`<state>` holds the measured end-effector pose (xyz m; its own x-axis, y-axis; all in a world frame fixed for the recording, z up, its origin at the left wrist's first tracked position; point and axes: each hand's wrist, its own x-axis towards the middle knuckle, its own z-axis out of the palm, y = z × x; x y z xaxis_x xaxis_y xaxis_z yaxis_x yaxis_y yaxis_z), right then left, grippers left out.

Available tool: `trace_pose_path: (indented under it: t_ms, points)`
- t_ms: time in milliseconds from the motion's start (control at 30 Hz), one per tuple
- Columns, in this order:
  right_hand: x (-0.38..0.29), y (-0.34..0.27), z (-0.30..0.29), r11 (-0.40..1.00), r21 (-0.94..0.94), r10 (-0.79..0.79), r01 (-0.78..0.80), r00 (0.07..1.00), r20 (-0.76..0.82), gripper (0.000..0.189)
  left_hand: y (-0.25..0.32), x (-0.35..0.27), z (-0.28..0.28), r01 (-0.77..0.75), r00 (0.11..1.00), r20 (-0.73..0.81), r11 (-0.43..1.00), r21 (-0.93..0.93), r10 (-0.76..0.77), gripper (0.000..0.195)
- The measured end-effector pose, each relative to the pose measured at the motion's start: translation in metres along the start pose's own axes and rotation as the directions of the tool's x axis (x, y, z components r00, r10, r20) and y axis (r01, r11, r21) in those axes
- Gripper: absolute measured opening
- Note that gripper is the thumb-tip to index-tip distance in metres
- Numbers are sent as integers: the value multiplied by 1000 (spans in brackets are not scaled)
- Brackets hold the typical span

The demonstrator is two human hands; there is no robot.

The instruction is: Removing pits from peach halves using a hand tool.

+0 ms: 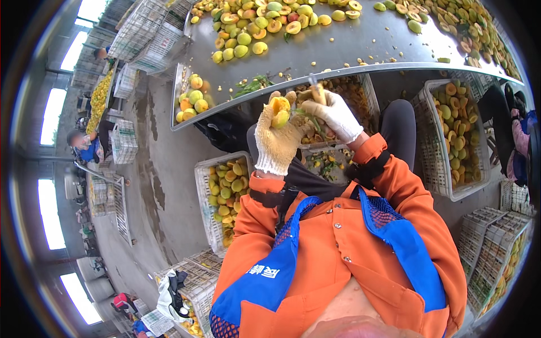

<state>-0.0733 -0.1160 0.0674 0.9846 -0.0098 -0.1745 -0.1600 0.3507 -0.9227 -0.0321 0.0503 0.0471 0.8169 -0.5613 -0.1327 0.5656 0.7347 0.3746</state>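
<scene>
My left hand (pixel 277 139), in a knitted glove with a stained palm, holds a yellow-green peach-like fruit (pixel 280 112). The fruit is cut open and its orange flesh shows. Close by on the right, my gloved right hand (pixel 334 112) grips a short tool by its wooden handle (pixel 318 94). Its metal end points up toward the table edge, too blurred to tell the kind. A thin green stem or leaf (pixel 312 120) shows under the right fingers. Below both hands, between my knees, stands a crate (pixel 372 99) of pits and scraps.
A metal table (pixel 351 46) with a raised rim bears whole and halved fruit, loose pits and leaves (pixel 255 84). Fruit-filled crates stand at my left (pixel 203 190) and right (pixel 427 110). More crates (pixel 486 236) are stacked behind. A person (pixel 91 145) sits far left; another's pink sleeve (pixel 520 135) shows right.
</scene>
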Motion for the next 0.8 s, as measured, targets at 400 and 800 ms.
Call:
trace_pose_path:
  t_ms: [400, 800]
  points:
    - [-3, -8, 0, 986, 146, 53, -79, 983, 173, 14, 41, -1, -36, -259, 961, -54, 953, 158, 270, 31]
    - [69, 65, -122, 407, -913, -155, -2, 985, -71, 31, 167, -60, -102, 434, 589, 16, -333, 837, 808, 43]
